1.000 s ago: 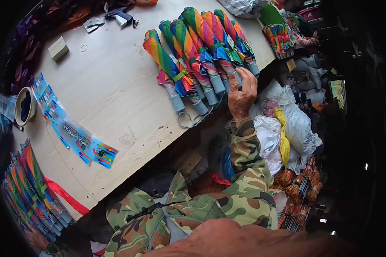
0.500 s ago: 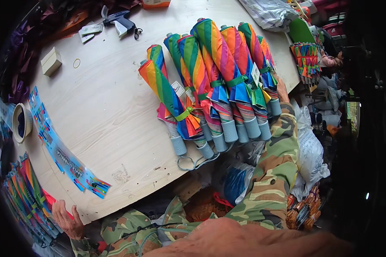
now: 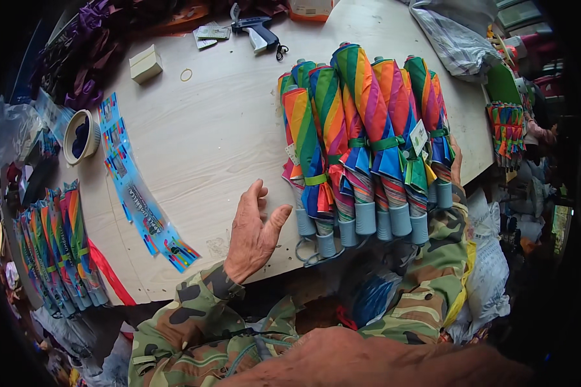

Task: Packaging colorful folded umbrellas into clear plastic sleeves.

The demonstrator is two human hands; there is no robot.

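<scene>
A pile of folded rainbow umbrellas [image 3: 370, 135] with grey-blue handles lies on the table, handles toward me. Green straps bind several of them, and a white tag hangs on one. My left hand [image 3: 255, 232] is open, fingers stretched and thumb apart, just left of the handles with nothing in it. At the pile's right side my right hand [image 3: 456, 160] rests against the outermost umbrella. Its fingers are mostly hidden behind the umbrellas. Wrist-strap cords [image 3: 313, 258] loop beneath the handles at the table edge.
Printed clear plastic sleeves [image 3: 135, 187] lie on the left. Farther back are a tagging gun [image 3: 258, 32], a small pale box [image 3: 145, 64] and a rubber band [image 3: 186, 75]. A bowl [image 3: 79, 137] stands at the left edge, near more rainbow umbrellas [image 3: 58, 248]. A plastic bag [image 3: 455, 42] lies back right.
My left hand has moved from the table's left corner to beside the pile's handles. My right hand stays at the pile's right side. The view has shifted left.
</scene>
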